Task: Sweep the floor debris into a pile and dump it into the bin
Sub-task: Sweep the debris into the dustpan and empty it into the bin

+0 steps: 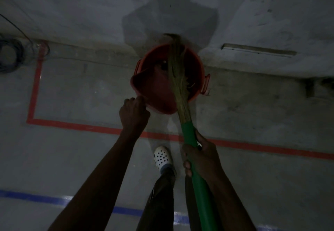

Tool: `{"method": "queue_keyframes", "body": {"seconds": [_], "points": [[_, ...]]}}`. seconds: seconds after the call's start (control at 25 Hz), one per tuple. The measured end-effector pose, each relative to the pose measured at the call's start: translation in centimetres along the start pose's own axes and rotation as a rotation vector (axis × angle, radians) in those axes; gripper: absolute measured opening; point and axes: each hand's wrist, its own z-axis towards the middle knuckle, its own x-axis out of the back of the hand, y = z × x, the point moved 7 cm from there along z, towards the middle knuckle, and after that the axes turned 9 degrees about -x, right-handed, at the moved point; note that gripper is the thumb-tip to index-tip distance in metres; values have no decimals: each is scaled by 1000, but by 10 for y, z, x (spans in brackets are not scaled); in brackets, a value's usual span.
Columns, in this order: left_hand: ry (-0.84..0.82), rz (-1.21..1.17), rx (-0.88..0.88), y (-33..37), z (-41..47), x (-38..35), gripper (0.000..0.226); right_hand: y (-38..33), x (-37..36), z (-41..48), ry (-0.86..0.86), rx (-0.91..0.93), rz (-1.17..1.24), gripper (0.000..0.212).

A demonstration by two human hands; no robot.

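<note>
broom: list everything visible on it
The broom has a smooth green handle, plastic-looking, with a bundle of tan, straw-like bristles bound into its far end. It slants up and slightly left from the frame's bottom edge. The right hand grips the handle just below the bristles. The bristles run along the red dustpan's right edge and across the red bin's mouth, with the tips showing past its far rim.

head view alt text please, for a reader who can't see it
Seen from above in dim light, a person's left hand holds a red dustpan tilted over a red bin while the right hand grips a green-handled broom whose bristles reach into the bin. The concrete floor carries lines of red tape and blue tape.
</note>
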Motion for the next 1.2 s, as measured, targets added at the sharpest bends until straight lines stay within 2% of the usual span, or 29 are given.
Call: {"method": "queue_keyframes", "body": {"seconds": [0.32, 0.44, 0.56, 0.72, 0.8, 0.92, 1.0, 1.08, 1.2], "points": [[12, 21, -19, -4, -23, -8, 29, 4, 14, -8, -68, -51, -7, 57], [12, 11, 9, -3, -24, -13, 27, 11, 19, -13, -33, -51, -55, 60], [-22, -1, 11, 2, -26, -19, 29, 28, 21, -18, 23, -44, -240, 67], [-54, 24, -7, 4, -39, -26, 33, 45, 22, -12, 172, 88, -754, 75], [-54, 28, 17, 4, -47, -25, 32, 42, 22, -16, 192, 159, -864, 81], [-10, 12, 61, -3, -53, -23, 28, 24, 16, -30, 171, 283, -926, 99], [9, 0, 59, -1, -54, -22, 28, 26, 28, -26, 163, 255, -927, 95], [52, -12, 53, -1, -50, -16, 29, 35, 39, -17, 143, 135, -961, 85], [38, -5, 89, -9, -48, -14, 35, 36, 59, -24, 186, 120, -966, 85]]}}
